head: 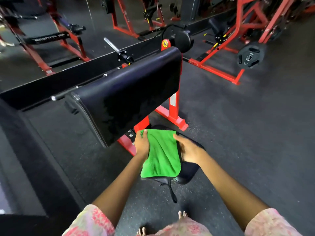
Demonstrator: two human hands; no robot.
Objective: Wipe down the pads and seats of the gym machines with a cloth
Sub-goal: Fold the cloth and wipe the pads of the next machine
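Looking down from head height, a person stands over a gym machine with a red frame (172, 109). A green cloth (161, 154) lies spread over the black seat (189, 171), which sits low and just in front of the person's bare feet (182, 214). Above and beyond the seat rises a large slanted black pad (126, 92), its lower edge close over the far end of the cloth.

The cloth's long axis runs away from the person, from the seat's near edge toward the frame. It covers the left part of the seat; the right part shows bare and dark beside it.

The left hand (141, 143) is at the cloth's far left corner, fingers curled over the edge there, apparently gripping it. The right hand (188, 150) lies just right of the cloth, over the bare part of the seat, fingers extended and loosely spread, its tips at the cloth's right edge; whether it presses the seat or hovers cannot be told, and the hand is slightly blurred.

Both hands flank the cloth, about equally near. As a judgement, the seat is being wiped, and its bare right side lies directly under the right hand.
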